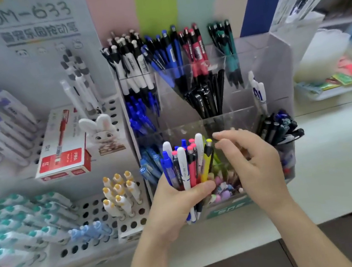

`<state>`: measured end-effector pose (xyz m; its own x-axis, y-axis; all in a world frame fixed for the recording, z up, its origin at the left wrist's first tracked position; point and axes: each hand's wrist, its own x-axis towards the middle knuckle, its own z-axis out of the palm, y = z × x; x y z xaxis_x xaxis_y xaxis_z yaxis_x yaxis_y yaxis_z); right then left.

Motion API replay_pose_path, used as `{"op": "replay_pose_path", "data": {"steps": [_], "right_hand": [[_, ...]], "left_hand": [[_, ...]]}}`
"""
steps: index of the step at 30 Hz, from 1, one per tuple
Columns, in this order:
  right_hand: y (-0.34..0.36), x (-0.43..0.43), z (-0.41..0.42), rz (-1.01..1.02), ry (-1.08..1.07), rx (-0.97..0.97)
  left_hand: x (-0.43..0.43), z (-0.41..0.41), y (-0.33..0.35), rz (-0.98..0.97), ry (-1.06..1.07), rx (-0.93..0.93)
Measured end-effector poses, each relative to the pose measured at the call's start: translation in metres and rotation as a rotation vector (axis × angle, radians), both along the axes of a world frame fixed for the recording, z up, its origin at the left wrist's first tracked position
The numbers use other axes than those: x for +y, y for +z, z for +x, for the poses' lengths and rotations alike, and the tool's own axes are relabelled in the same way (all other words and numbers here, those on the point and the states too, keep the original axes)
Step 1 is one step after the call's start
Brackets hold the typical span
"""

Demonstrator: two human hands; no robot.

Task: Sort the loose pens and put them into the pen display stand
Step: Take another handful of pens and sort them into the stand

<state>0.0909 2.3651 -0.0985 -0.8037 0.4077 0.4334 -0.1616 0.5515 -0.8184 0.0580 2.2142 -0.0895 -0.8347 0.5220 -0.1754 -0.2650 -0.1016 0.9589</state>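
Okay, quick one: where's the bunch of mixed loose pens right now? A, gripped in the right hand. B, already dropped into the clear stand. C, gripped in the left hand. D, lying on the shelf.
C: the left hand grips the bunch of mixed pens upright in front of the clear stand, while the right hand hovers beside it, apparently holding nothing.

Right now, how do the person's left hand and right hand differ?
The left hand grips a mixed bundle of pens, thumb across the front; the right hand holds nothing. The left hand's fingers wrap the bundle; the right hand's are loosely bent, tips close to the top of the yellow pen, contact unclear. Both are bare and raised in front of the clear stand.
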Motion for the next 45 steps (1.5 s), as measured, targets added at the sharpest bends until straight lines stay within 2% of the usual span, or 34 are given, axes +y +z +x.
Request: {"op": "replay_pose_path", "data": {"steps": [1,2,7,9,13,17,27,32,36,40,45], "right_hand": [[0.004,-0.003,0.003,-0.158,0.094,-0.078],[0.006,-0.004,0.006,-0.226,0.169,-0.15],[0.006,-0.001,0.009,-0.284,0.285,-0.24],[0.006,0.003,0.008,-0.333,0.291,-0.24],[0.006,0.009,0.004,-0.446,0.234,-0.185],[0.01,0.02,0.0,-0.451,0.122,-0.094],[0.039,0.036,-0.017,-0.248,0.144,0.096],[0.059,0.058,-0.036,-0.198,0.052,0.196],[0.09,0.091,-0.052,-0.158,-0.096,0.364],[0.109,0.122,-0.073,0.032,-0.27,0.525],[0.112,0.144,-0.091,0.258,-0.314,0.594]], "left_hand": [[0.003,0.001,0.002,0.016,-0.003,0.002],[0.005,0.002,0.003,0.03,-0.004,0.005],[0.01,0.007,0.001,0.018,-0.008,0.016],[0.01,0.006,0.0,0.022,0.037,-0.031],[0.007,0.001,-0.002,-0.08,0.18,0.009],[-0.001,-0.005,0.0,-0.093,0.292,0.069],[0.024,-0.008,0.021,0.003,0.231,0.094],[0.05,-0.018,0.043,0.06,0.19,0.129],[0.077,-0.027,0.056,0.092,0.124,0.134],[0.104,-0.036,0.062,0.082,0.064,0.135],[0.125,-0.043,0.061,0.11,0.01,0.152]]}}
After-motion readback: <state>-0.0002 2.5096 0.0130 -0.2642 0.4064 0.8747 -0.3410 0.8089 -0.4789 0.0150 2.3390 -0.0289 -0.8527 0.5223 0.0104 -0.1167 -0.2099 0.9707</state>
